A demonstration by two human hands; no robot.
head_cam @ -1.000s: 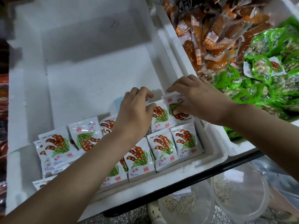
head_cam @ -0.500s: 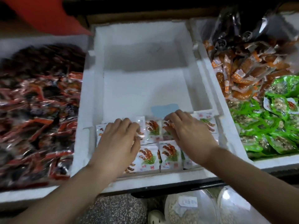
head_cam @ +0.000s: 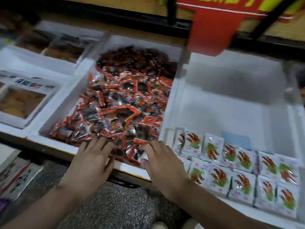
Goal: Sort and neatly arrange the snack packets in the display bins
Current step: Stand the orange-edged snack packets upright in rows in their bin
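Step in hand, as I judge: tidying of the red pkts (head_cam: 118,103) in the middle foam bin (head_cam: 66,103). They lie in a loose heap w/ no order, and a few are up against the near wall. Left hand (head_cam: 91,164) and right hand (head_cam: 164,167) are both low at this near edge, palms down. The fingers (head_cam: 99,143) are spread apart and quite straight, tips on the first pkts. Nothing is clamped, as far as the blur lets me see.

In the right foam bin (head_cam: 231,104) the white pkts w/ orange-green print (head_cam: 244,177) stand in approx. two neat rows along the front, w/ a pale blue patch (head_cam: 236,140) behind them. So that bin looks in order, and the red one is not yet sorted.

Next move calls for, I think, raking the heap back from the edge w/ both hands. Then take pkts few by few, turn them the same way and lay rows from the front. Pkts look slick & thin, so some may slide over the wall to the floor (head_cam: 115,209).
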